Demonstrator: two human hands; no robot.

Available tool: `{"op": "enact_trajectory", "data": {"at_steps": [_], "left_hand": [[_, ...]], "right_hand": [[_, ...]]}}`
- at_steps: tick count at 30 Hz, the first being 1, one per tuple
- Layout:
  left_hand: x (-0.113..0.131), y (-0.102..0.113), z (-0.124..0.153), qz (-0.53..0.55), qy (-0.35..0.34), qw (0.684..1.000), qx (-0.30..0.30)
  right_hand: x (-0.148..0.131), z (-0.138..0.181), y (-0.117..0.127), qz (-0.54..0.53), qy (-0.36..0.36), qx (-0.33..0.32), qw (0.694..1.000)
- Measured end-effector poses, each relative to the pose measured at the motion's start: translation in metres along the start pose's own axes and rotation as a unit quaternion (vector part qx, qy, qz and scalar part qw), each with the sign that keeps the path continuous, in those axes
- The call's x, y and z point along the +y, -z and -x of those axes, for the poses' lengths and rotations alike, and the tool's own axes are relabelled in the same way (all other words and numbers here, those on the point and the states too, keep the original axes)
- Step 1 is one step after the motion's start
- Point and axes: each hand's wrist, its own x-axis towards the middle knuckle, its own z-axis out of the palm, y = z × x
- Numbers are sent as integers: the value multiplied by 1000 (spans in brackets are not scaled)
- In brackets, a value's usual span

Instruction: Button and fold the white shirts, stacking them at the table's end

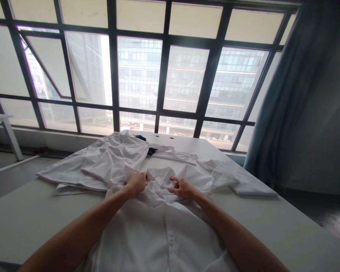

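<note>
A white button shirt (pixel 158 230) lies spread on the pale table (pixel 25 219) in front of me, its collar end pointing away. My left hand (pixel 136 182) is closed on the bunched fabric at the left side of the collar. My right hand (pixel 183 187) pinches the crumpled collar fabric on the right. Both forearms reach in from the bottom edge over the shirt's body. The shirt's right sleeve (pixel 229 175) trails out to the right.
More white shirts (pixel 93 166) lie heaped at the table's far left, with a small dark item (pixel 151 151) among them. A folded white piece (pixel 256 188) rests at the right edge. Large windows (pixel 138 71) and a blue curtain (pixel 306 98) stand behind the table.
</note>
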Motion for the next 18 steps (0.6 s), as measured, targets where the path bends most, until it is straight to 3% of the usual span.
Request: {"op": "enact_trajectory", "data": {"at_steps": [3,7,11,18], "left_hand": [[4,-3,1,75,-43,996,36],[11,-1,3,160,-114,974,109],[19,4,8,211,-148,961,102],[7,-3,4,160,-73,981,82]], "right_hand": [[5,-2,0,-82,-2,-12,997],[8,-1,2,-166,-45,27,985],[9,-1,2,-239,-63,43,968],[6,-1,-1,-243,-26,27,969]]}}
